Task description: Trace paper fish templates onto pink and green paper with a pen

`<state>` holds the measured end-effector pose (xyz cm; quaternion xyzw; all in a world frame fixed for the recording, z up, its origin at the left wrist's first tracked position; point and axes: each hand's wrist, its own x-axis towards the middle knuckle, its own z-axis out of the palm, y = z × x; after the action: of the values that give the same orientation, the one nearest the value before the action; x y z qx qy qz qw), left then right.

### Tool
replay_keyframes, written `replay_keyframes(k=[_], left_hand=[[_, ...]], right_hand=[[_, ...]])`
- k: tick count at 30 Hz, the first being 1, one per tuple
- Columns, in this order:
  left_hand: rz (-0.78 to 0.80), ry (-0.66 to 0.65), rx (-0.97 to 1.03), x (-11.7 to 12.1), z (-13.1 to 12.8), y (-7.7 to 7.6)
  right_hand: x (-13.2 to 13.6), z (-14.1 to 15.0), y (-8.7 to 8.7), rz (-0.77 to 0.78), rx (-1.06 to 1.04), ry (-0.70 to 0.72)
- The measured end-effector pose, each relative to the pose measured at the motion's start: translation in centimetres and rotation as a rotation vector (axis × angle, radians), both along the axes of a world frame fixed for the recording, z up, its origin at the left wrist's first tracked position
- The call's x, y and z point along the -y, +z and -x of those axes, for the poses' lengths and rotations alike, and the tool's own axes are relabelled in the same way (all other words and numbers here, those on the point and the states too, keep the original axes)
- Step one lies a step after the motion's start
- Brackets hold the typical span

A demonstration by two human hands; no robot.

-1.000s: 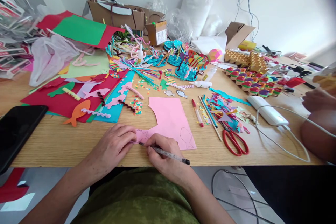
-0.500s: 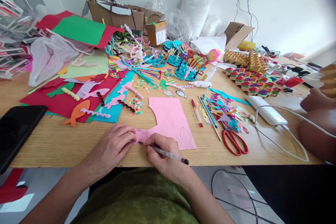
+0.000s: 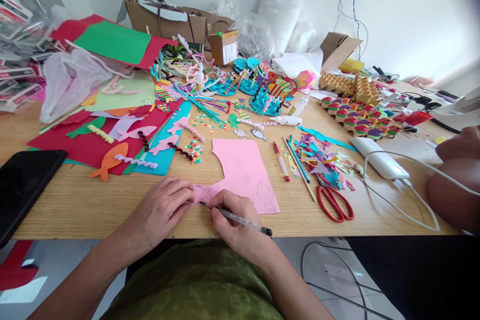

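Observation:
A sheet of pink paper (image 3: 240, 160) with a cut-away left side lies at the table's front edge. Pen outlines show on it: a fish shape near its lower right corner and a pointed outline on its narrow left strip. My right hand (image 3: 236, 215) grips a clear-barrelled pen (image 3: 243, 221) with a black end, its tip at the lower edge of that strip. The fingertips of my left hand (image 3: 163, 205) are closed on the strip's left end, covering part of it.
Red-handled scissors (image 3: 335, 204), a red pen (image 3: 281, 161) and paper scraps (image 3: 322, 155) lie to the right. A white power bank (image 3: 380, 157) with a cable sits farther right, near another person's arm (image 3: 455, 190). Fish cutouts (image 3: 110, 161) and a black phone (image 3: 30, 185) are at left.
The pen and my right hand have shifted very slightly to the right. My left hand stays in place. At the far right, the other person's hand has moved, and the tan piece there has left view.

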<state>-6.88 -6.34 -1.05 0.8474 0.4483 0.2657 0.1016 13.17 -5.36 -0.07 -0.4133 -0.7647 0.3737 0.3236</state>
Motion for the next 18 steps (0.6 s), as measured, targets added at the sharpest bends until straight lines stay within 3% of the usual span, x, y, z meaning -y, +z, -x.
replay_keyframes(k=[18], left_hand=[[-0.003, -0.009, -0.013, -0.02, 0.11, -0.12]], right_hand=[[-0.06, 0.13, 0.14, -0.001, 0.021, -0.009]])
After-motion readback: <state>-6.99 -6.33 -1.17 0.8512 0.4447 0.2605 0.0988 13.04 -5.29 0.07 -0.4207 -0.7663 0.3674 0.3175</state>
